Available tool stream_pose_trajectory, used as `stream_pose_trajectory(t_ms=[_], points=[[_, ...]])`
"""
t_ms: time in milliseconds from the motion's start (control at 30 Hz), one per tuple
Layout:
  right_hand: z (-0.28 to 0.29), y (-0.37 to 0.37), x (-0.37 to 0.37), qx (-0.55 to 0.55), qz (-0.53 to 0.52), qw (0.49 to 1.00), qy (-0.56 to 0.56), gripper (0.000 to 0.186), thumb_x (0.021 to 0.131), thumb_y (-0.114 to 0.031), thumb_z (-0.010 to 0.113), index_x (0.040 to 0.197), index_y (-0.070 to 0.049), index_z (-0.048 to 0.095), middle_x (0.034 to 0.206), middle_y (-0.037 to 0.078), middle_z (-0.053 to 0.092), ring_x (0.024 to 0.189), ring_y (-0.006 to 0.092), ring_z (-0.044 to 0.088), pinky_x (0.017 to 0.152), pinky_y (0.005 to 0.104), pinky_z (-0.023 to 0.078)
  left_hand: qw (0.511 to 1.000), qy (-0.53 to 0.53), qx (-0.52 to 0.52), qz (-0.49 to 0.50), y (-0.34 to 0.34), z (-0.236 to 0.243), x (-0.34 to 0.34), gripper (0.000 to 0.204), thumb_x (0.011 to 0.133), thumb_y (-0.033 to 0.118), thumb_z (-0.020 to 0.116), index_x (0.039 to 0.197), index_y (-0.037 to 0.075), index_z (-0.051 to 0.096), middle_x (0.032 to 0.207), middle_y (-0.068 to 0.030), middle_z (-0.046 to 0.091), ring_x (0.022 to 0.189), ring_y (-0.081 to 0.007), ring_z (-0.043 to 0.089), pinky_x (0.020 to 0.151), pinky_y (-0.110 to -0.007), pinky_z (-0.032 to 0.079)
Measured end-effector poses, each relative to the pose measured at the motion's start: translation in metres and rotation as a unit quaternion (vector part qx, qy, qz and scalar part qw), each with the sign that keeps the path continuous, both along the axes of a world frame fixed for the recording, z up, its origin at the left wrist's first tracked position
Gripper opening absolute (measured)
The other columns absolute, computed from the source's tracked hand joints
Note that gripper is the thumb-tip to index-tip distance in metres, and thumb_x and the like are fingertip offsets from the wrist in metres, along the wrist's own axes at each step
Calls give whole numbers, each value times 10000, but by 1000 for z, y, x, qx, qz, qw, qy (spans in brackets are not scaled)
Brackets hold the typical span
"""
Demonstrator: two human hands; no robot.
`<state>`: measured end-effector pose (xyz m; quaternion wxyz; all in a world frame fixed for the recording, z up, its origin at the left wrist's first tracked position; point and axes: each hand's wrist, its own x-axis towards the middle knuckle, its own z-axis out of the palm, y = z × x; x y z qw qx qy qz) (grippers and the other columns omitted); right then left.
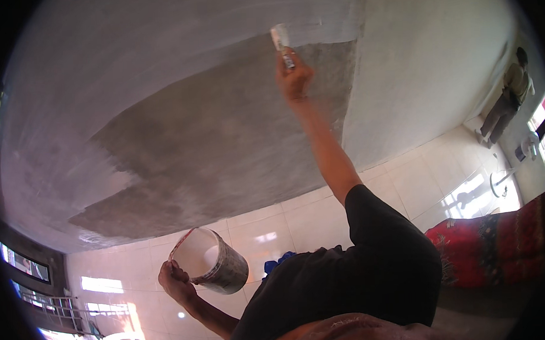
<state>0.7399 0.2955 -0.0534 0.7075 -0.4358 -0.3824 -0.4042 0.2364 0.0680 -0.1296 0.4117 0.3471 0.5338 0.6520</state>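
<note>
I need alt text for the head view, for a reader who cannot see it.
A right hand holds a brush up at a grey wall with lighter and darker areas, while the left hand holds a bucket with pale contents. Farther off at right, another person stands.

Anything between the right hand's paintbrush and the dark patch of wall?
Nothing visible. The right hand holds the paintbrush at the upper edge of the dark patch; the bucket in the left hand is lower and leftward, out of the way. Whether bristles touch is unclear.
</note>
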Motion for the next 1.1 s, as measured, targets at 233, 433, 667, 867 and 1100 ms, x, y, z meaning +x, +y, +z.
stream_pose_trajectory(t_ms=[233,433,667,867,1100], points=[[2,28,-105,-72,203,976,20,247,847,-206,692,980,3,696,751,142,691,635,257,686,568,346,524,1000,26,0,-6,8,-7,2,243,869,195,517,661,71,506,506,65,335,397,-30,238,375,-218,156],[-13,29,-72,-99,271,952,104,256,832,-243,733,934,-8,721,741,83,703,612,127,642,579,282,506,1000,29,4,2,11,-21,-9,258,876,195,507,652,69,483,505,68,320,399,-26,230,376,-225,147],[-23,-46,77,-43,81,984,153,340,878,-332,683,937,2,707,764,124,711,672,220,690,625,341,528,999,-11,25,40,4,-29,-14,257,877,187,515,651,73,470,507,70,315,399,-21,214,376,-229,137],[-20,-33,53,-167,-103,975,106,264,883,-230,657,1021,-7,685,702,102,677,569,236,634,542,341,502,999,3,29,-26,12,-41,-27,258,877,193,509,653,66,485,499,68,318,398,-25,223,373,-228,147],[-8,51,-139,-48,125,991,-19,155,828,-134,685,958,-49,675,718,160,652,614,325,654,537,385,508,999,33,6,-28,17,-32,-23,266,872,201,523,646,63,493,502,51,339,391,-38,250,370,-226,168]])
